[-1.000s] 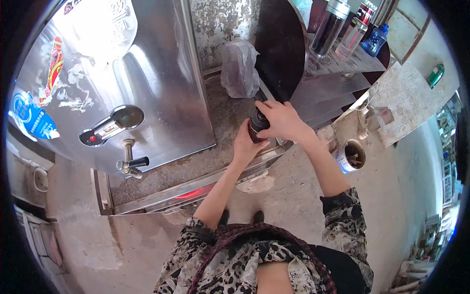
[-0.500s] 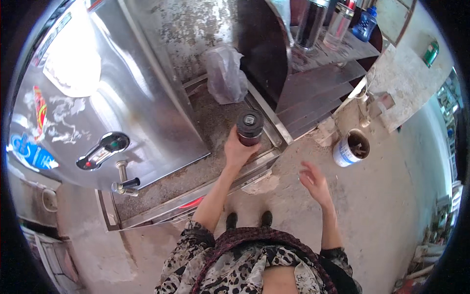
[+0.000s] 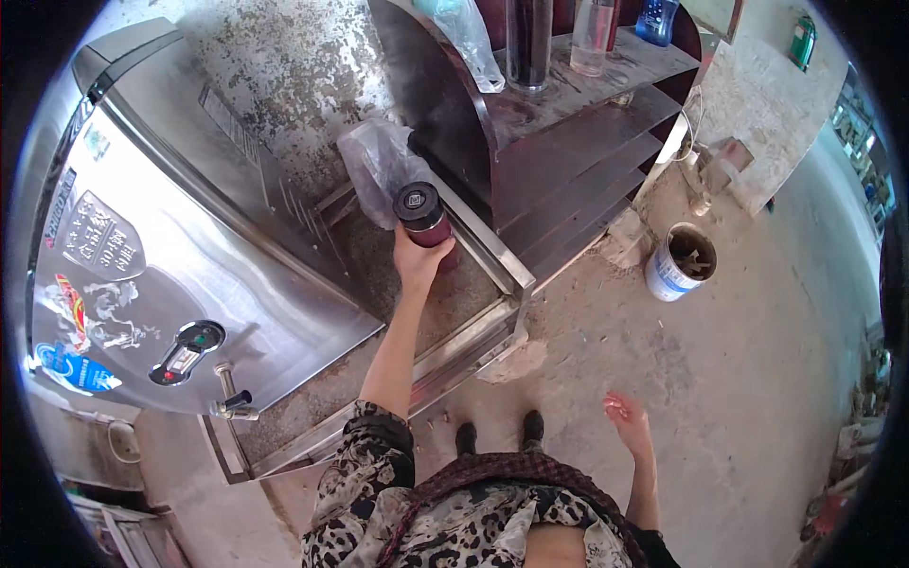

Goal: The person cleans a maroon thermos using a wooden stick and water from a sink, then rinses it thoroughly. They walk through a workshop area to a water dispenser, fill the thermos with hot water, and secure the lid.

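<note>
A dark red flask (image 3: 434,231) with a black lid stands upright in my left hand (image 3: 418,261), whose fingers are wrapped round its side. It is over the far right part of a metal-edged tray (image 3: 481,327). Just behind the flask slumps a crumpled clear plastic bag (image 3: 372,163). Apart from all this, my right hand (image 3: 629,422) hangs over the floor at the right, holding nothing, its fingers loosely bent and apart.
A steel water boiler (image 3: 275,327) with a tap (image 3: 233,402) rises on the left. Behind the tray stands a dark shelf unit (image 3: 578,166), bearing a tall dark bottle (image 3: 528,47), a clear bottle (image 3: 592,43) and a blue bottle (image 3: 655,21). A white bucket (image 3: 665,276) sits on the floor.
My left hand has carried the flask leftward and a little farther away, nearer the plastic bag. My right hand has dropped lower, nearer my body. The view has shifted too.
</note>
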A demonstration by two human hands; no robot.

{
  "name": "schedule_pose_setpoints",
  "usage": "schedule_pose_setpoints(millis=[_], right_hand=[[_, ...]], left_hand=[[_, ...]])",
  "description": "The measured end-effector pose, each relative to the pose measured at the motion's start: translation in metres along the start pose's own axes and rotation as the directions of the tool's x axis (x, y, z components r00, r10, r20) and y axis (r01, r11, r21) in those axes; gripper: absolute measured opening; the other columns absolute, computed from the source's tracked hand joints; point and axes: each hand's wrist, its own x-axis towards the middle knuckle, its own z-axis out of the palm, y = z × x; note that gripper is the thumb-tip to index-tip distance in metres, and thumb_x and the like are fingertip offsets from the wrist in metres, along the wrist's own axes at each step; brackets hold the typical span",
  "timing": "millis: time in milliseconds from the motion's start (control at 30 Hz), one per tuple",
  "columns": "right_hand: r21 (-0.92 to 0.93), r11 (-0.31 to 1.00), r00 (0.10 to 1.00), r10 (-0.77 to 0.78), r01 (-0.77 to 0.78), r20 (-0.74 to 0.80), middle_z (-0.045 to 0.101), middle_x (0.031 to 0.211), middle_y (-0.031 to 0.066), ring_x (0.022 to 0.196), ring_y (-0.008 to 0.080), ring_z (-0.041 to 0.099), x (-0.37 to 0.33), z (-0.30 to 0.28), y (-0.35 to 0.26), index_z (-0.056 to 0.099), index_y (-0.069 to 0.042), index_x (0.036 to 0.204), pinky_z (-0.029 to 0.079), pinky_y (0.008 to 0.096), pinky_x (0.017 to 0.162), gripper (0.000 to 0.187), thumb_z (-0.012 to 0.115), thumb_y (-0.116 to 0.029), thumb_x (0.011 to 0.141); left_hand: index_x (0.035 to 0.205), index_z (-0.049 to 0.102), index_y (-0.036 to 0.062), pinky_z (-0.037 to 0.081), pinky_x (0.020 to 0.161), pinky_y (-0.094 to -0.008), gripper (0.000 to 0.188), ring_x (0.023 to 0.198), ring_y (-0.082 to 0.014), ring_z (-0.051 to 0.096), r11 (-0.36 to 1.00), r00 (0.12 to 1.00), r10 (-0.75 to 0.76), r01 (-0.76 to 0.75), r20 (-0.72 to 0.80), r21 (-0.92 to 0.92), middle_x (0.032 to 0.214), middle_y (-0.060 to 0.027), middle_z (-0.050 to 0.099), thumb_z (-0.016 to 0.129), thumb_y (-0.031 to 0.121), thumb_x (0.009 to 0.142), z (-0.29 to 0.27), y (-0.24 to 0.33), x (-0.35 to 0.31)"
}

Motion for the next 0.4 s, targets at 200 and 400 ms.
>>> schedule_pose_setpoints(millis=[200,400], right_hand=[[-0.088,0.995,0.999,0.039,-0.038,0.014,0.062,0.098,0.0059,0.091,0.0109,0.058,0.001,0.008,0.006,0.055,0.000,0.112,0.047,0.0235,0.075,0.028,0.057,-0.006,0.085],[0.718,0.641,0.934,-0.007,-0.270,0.358,0.054,0.119,0.0093,0.104,0.0249,0.056,0.007,-0.002,0.014,0.036,-0.014,0.131,0.046,0.0420,0.086,0.060,0.066,-0.026,0.080]], left_hand=[[0.122,0.040,0.0025,0.043,0.089,-0.0374,0.087,0.103,-0.0291,0.056,0.998,0.996,0.035,-0.031,0.087,-0.046,0.111,-0.0159,0.057,0.084,0.022,0.049,-0.006,-0.005,-0.001],[0.132,0.026,0.0067,0.031,0.101,-0.0368,0.088,0.118,-0.0303,0.042,0.989,0.988,0.071,-0.052,0.136,-0.137,0.129,-0.0161,0.041,0.076,0.016,0.061,-0.022,-0.005,-0.021]])
